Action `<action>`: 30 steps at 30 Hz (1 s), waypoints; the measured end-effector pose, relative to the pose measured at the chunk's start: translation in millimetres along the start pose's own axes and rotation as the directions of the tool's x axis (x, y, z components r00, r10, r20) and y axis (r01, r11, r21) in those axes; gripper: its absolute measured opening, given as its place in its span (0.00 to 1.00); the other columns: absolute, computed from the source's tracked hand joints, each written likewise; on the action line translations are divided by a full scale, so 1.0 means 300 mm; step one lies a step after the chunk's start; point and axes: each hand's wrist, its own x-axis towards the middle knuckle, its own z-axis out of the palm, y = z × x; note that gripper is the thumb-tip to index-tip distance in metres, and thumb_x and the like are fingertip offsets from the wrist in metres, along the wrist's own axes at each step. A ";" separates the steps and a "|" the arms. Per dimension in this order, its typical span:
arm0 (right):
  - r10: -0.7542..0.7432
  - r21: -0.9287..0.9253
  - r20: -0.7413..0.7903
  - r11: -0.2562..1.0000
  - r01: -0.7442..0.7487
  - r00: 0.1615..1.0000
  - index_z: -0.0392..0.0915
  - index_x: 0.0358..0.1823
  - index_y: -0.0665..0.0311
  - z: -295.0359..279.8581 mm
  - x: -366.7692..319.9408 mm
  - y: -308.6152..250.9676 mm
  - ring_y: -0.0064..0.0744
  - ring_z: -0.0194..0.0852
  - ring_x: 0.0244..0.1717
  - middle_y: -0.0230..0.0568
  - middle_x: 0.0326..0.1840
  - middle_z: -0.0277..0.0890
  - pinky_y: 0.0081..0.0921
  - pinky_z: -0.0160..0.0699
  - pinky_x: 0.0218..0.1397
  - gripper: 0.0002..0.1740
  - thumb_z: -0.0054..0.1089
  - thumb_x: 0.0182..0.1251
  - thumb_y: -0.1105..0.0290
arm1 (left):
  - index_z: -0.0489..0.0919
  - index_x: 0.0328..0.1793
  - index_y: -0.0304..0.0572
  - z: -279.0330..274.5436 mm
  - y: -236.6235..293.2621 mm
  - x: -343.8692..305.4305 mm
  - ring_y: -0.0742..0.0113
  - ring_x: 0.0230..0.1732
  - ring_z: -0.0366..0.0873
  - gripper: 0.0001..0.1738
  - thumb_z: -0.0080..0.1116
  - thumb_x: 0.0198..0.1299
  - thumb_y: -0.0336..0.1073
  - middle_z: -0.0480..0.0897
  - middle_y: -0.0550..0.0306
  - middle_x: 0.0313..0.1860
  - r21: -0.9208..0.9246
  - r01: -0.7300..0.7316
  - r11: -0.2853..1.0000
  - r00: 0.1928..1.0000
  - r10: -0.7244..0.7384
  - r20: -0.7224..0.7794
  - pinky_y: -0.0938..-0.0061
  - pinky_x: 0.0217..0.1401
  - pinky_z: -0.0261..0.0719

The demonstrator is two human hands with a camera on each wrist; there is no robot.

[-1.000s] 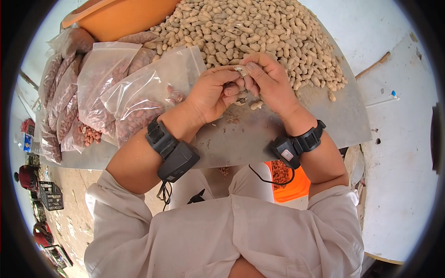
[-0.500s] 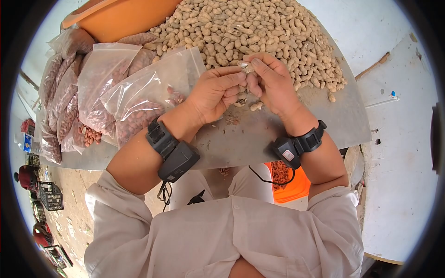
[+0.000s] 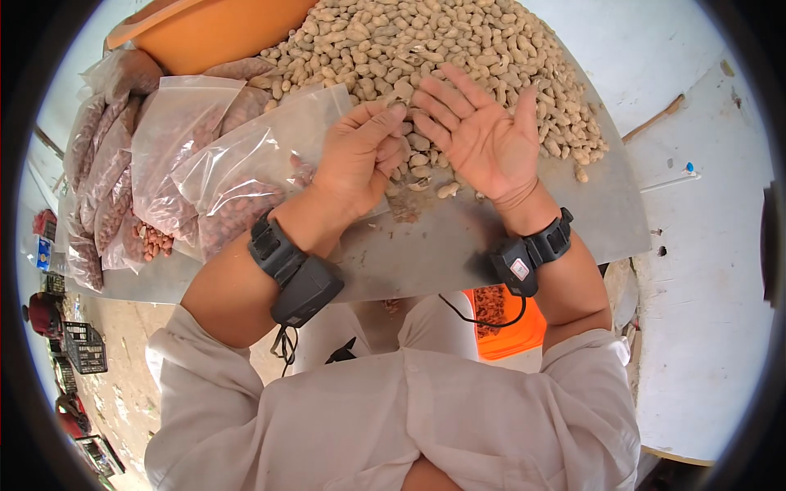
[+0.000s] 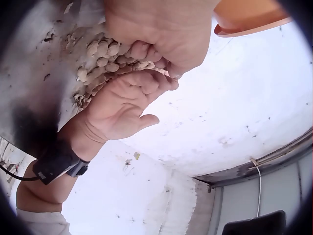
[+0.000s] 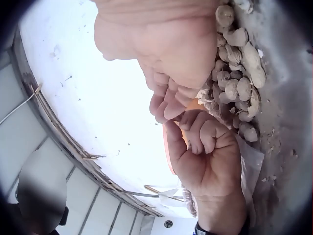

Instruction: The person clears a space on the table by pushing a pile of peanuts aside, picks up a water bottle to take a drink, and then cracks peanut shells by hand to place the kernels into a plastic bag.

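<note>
A heap of unshelled peanuts (image 3: 491, 49) covers the far part of the grey metal table (image 3: 426, 254). At its near edge, my left hand (image 3: 352, 159) has its fingers curled and the thumb pressed on the index finger, pinching a bit of peanut mostly hidden by the fingertips. Beside it my right hand (image 3: 495, 151) is spread palm up, fingers extended over the heap, holding nothing. In the right wrist view the left hand (image 5: 212, 156) shows its curled fingers close by the right fingertips. A few loose peanuts (image 3: 448, 190) lie just below the hands.
Clear plastic bags (image 3: 229, 192) of reddish shelled peanuts lie on the left, some with loose kernels (image 3: 153, 242) showing. An orange basin (image 3: 205, 37) stands at the back left. Under the table's front edge sits an orange container (image 3: 516, 331) of reddish bits. A white wall (image 3: 696, 245) bounds the right side.
Both hands were together, fingers on a cracked peanut shell. Now the right hand has let go and turned palm up with fingers spread; the left has drawn slightly left, still pinching.
</note>
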 end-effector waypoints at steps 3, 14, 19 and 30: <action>-0.029 0.029 -0.064 0.999 0.031 0.998 0.53 0.69 0.70 0.044 -0.003 0.004 0.49 0.52 0.69 0.57 0.69 0.54 0.45 0.55 0.69 0.55 0.29 0.57 0.25 | 0.72 0.30 0.44 0.014 0.014 -0.008 0.83 0.18 0.57 0.07 0.54 0.63 0.31 0.71 0.65 0.26 0.024 -0.019 1.000 1.000 0.019 0.004 0.86 0.19 0.53; -0.006 0.037 0.017 0.999 0.005 1.000 0.49 0.71 0.60 0.037 -0.011 0.006 0.41 0.53 0.68 0.49 0.71 0.52 0.46 0.53 0.68 0.54 0.35 0.55 0.25 | 0.74 0.32 0.41 0.014 -0.001 -0.011 0.83 0.18 0.56 0.07 0.57 0.62 0.33 0.67 0.69 0.21 0.247 0.024 0.969 0.999 -0.029 0.014 0.86 0.19 0.52; -0.091 -0.409 -0.012 0.909 0.078 0.996 0.64 0.64 0.61 0.006 -0.009 0.017 0.30 0.63 0.58 0.42 0.62 0.65 0.31 0.66 0.60 0.29 0.52 0.65 0.56 | 0.76 0.35 0.39 0.010 -0.002 -0.011 0.83 0.19 0.56 0.06 0.58 0.61 0.33 0.67 0.70 0.22 0.256 0.034 0.966 0.998 -0.044 0.035 0.86 0.19 0.53; -0.265 -0.886 -0.020 0.451 0.106 0.964 0.77 0.44 0.66 -0.011 -0.018 0.016 0.18 0.72 0.30 0.31 0.31 0.77 0.15 0.74 0.35 0.10 0.60 0.60 0.78 | 0.77 0.40 0.34 -0.004 -0.001 -0.002 0.79 0.19 0.61 0.16 0.52 0.64 0.43 0.72 0.62 0.24 -0.076 0.268 0.961 0.961 -0.260 0.094 0.85 0.19 0.57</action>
